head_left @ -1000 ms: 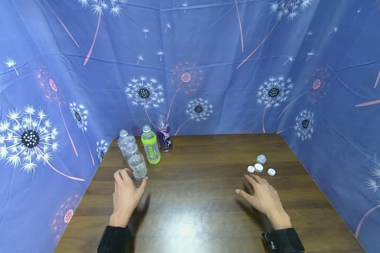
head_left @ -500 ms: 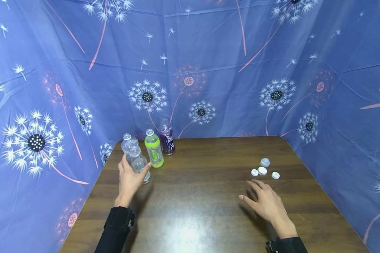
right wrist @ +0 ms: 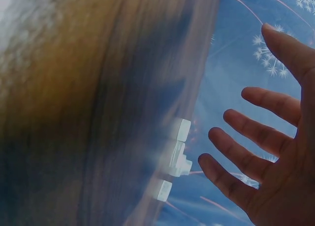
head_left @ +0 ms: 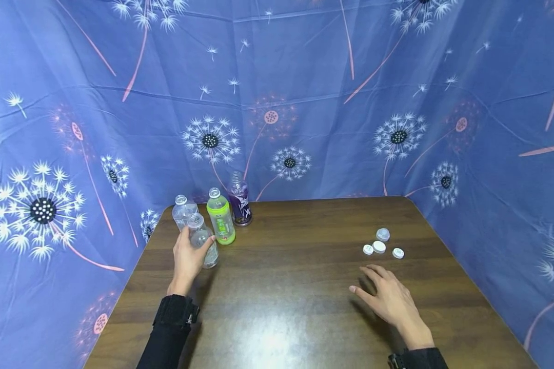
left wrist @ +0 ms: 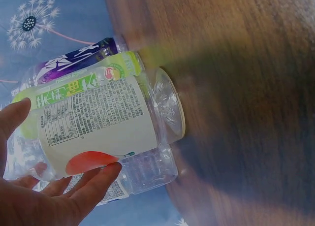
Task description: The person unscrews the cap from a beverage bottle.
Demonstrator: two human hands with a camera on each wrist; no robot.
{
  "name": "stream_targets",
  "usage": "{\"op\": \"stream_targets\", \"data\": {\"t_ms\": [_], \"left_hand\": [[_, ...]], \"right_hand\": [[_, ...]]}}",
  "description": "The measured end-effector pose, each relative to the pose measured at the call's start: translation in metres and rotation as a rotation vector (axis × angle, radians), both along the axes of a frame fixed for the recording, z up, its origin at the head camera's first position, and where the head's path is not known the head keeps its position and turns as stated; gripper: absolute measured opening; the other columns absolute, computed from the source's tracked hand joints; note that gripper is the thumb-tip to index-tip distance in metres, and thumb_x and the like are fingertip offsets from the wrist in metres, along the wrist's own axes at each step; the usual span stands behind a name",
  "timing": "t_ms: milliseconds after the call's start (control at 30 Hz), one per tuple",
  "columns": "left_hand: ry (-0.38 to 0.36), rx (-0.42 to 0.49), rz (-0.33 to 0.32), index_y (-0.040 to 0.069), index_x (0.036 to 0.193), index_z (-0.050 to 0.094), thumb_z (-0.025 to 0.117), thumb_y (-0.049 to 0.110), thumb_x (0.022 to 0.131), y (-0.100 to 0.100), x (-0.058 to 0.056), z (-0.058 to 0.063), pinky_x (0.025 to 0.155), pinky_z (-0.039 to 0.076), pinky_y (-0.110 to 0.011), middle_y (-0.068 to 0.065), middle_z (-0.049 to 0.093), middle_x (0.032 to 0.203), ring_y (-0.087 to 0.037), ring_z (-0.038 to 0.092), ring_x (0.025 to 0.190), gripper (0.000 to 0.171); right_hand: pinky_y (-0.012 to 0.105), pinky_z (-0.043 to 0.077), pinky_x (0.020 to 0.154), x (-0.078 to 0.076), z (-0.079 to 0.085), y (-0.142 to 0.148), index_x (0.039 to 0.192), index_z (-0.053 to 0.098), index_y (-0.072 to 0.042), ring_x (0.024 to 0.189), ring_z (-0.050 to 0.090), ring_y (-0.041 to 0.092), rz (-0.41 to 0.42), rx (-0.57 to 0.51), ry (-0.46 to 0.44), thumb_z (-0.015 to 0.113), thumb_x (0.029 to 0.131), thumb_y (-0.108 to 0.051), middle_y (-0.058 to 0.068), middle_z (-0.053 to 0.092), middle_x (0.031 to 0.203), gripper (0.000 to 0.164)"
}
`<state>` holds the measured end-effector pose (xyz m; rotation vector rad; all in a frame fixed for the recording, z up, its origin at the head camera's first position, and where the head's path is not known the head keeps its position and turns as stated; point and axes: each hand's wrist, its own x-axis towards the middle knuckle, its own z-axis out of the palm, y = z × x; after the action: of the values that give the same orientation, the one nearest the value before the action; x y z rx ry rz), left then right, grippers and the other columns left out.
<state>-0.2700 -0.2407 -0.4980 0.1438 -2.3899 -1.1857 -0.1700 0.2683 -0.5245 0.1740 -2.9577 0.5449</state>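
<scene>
My left hand (head_left: 188, 261) holds a clear plastic bottle (head_left: 210, 254), thumb on one side and fingers round the other. The bottle has an uncapped mouth and, in the left wrist view, a white label (left wrist: 98, 122) with fine print and a red patch. Close behind it stand another clear bottle (head_left: 181, 210), a bottle with a bright green band (head_left: 220, 218) and a purple bottle (head_left: 240, 205). My right hand (head_left: 390, 300) hovers over the table with spread fingers and holds nothing. Just beyond its fingertips lie several bottle caps (head_left: 379, 247), mostly white, one translucent.
The brown wooden table (head_left: 295, 292) has a bright glare patch near its front. A blue cloth with dandelion prints (head_left: 332, 128) hangs along the back and both sides, right by the table's edges.
My left hand has moved up from the foot of the clear bottle and now grips its body. My right hand has drawn back slightly from the caps.
</scene>
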Motion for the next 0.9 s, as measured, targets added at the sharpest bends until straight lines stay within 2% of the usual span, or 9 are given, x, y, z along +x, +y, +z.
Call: {"op": "stream_targets", "data": {"t_ms": [133, 333, 467, 633, 733, 900], "left_hand": [[-0.008, -0.002, 0.003, -0.002, 0.135, 0.053, 0.083, 0.026, 0.091, 0.002, 0.002, 0.004, 0.107, 0.045, -0.062, -0.028, 0.061, 0.13, -0.049, 0.058, 0.126, 0.06], [-0.013, -0.023, -0.008, -0.001, 0.137, 0.052, 0.084, 0.024, 0.09, 0.004, 0.005, 0.008, 0.109, 0.045, -0.062, -0.028, 0.06, 0.131, -0.049, 0.057, 0.127, 0.062], [-0.012, -0.046, -0.028, -0.001, 0.137, 0.053, 0.085, 0.024, 0.09, 0.008, 0.012, 0.014, 0.108, 0.045, -0.063, -0.027, 0.061, 0.131, -0.049, 0.057, 0.127, 0.062], [-0.003, -0.107, -0.06, 0.002, 0.128, 0.056, 0.088, 0.029, 0.087, 0.022, 0.024, 0.021, 0.101, 0.05, -0.062, -0.025, 0.066, 0.124, -0.047, 0.063, 0.121, 0.059], [0.015, -0.131, -0.124, 0.002, 0.124, 0.057, 0.089, 0.03, 0.085, 0.036, 0.03, 0.028, 0.092, 0.054, -0.059, -0.021, 0.068, 0.118, -0.043, 0.067, 0.112, 0.057], [0.011, -0.146, -0.292, 0.009, 0.128, 0.058, 0.087, 0.033, 0.087, 0.062, 0.038, 0.039, 0.08, 0.06, -0.045, -0.011, 0.068, 0.113, -0.028, 0.07, 0.099, 0.056]], "right_hand": [[0.071, 0.047, 0.098, -0.001, -0.001, 0.001, 0.144, 0.062, -0.009, 0.133, 0.054, 0.049, 0.012, 0.003, 0.019, 0.066, 0.096, -0.063, 0.018, 0.057, 0.147, 0.073], [0.07, 0.048, 0.098, 0.001, -0.004, 0.002, 0.143, 0.063, -0.009, 0.131, 0.056, 0.048, 0.022, -0.005, 0.033, 0.064, 0.095, -0.066, 0.018, 0.059, 0.145, 0.074], [0.069, 0.049, 0.096, 0.004, -0.006, 0.001, 0.144, 0.062, -0.01, 0.13, 0.057, 0.048, 0.026, -0.013, 0.028, 0.063, 0.096, -0.067, 0.017, 0.059, 0.146, 0.075], [0.069, 0.05, 0.095, 0.005, -0.008, 0.0, 0.143, 0.063, -0.01, 0.13, 0.057, 0.047, 0.02, -0.019, 0.026, 0.065, 0.095, -0.066, 0.016, 0.059, 0.145, 0.074], [0.071, 0.048, 0.097, 0.005, -0.008, -0.001, 0.143, 0.063, -0.01, 0.132, 0.055, 0.048, 0.008, -0.025, 0.02, 0.066, 0.095, -0.065, 0.017, 0.058, 0.146, 0.073], [0.074, 0.043, 0.101, 0.002, -0.006, -0.001, 0.144, 0.063, -0.011, 0.137, 0.05, 0.048, -0.001, -0.035, 0.025, 0.064, 0.095, -0.066, 0.018, 0.057, 0.148, 0.073]]}}
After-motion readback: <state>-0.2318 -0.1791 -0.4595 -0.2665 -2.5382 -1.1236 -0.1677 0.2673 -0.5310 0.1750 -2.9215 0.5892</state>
